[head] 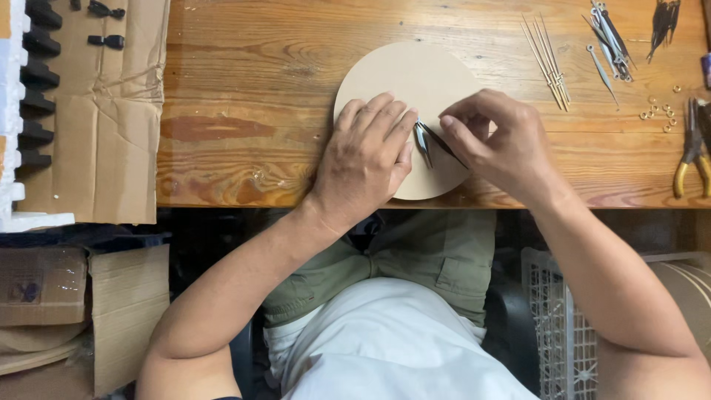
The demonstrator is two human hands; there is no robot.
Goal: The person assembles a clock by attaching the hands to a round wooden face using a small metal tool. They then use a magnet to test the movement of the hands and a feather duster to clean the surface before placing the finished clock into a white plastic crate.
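A round tan board disc lies on the wooden table near its front edge. My left hand rests flat on the disc's lower left, fingertips pressing a small silver pointed metal piece. My right hand pinches a thin dark metal piece that meets the silver one at the disc's centre.
Thin metal rods, silver hand-shaped pieces, dark pieces, small brass rings and yellow-handled pliers lie at the right. Cardboard with black parts lies left. A white plastic crate stands below right.
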